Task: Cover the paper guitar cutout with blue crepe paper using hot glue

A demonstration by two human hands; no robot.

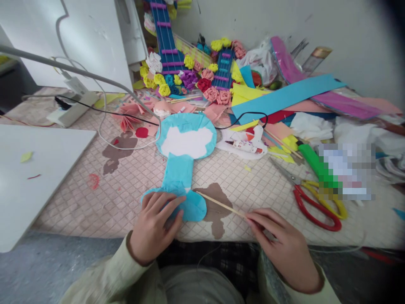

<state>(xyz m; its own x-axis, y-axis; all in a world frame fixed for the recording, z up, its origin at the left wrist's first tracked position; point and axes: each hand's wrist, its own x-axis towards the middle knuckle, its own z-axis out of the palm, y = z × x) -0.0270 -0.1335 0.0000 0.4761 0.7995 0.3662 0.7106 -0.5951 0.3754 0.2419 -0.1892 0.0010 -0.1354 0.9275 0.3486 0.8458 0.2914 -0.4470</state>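
Note:
A blue paper-covered cutout (179, 169) lies on the table, with a rounded upper end, a narrow neck and a two-lobed lower end. White shows in the middle of its upper end. My left hand (156, 226) rests on the lower end, its fingers stretched over the blue paper. Between the thumb and fingers of my right hand (283, 247) is a thin wooden stick (221, 204). The stick slants up to the left, and its far tip is at the cutout's lower right lobe, by the neck; whether it touches is unclear.
A white glue gun (247, 146) lies right of the cutout. Scissors (316, 202) and a green-handled tool (318, 164) are farther right. Paper flowers (190, 79) and blue paper strips (287, 96) crowd the back. A white board (38, 169) and a power strip (72, 107) are left.

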